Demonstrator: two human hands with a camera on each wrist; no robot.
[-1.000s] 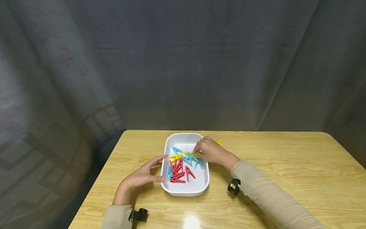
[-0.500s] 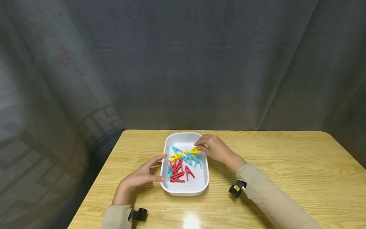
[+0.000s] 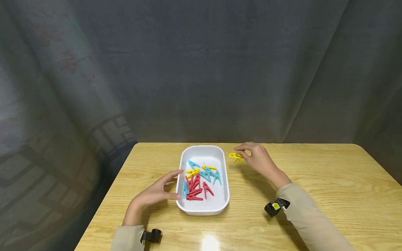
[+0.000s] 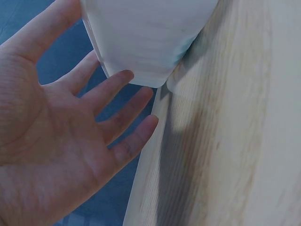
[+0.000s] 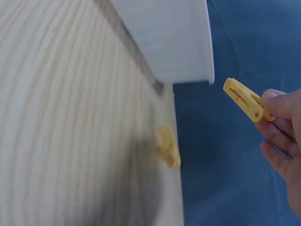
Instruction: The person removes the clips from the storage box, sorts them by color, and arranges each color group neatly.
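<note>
Since leaving the tray [image 3: 188,209], the right hand [image 3: 255,158] carries a yellow peg [image 3: 235,156].

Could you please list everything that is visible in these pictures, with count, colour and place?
tray: one, white, on the table's middle.
red clothespins: several, overlapping, in the tray's near part.
blue clothespins: several, in the tray; exact count unclear.
yellow clothespins in tray: two, mid-tray.
yellow clothespin on table: one, right of the tray.
held yellow clothespin: one, pinched above the table.
table: one, light wood.
curtain: grey, behind.
left hand: straight fingers touch the tray's left wall.
right hand: pinches the held clothespin.
</note>
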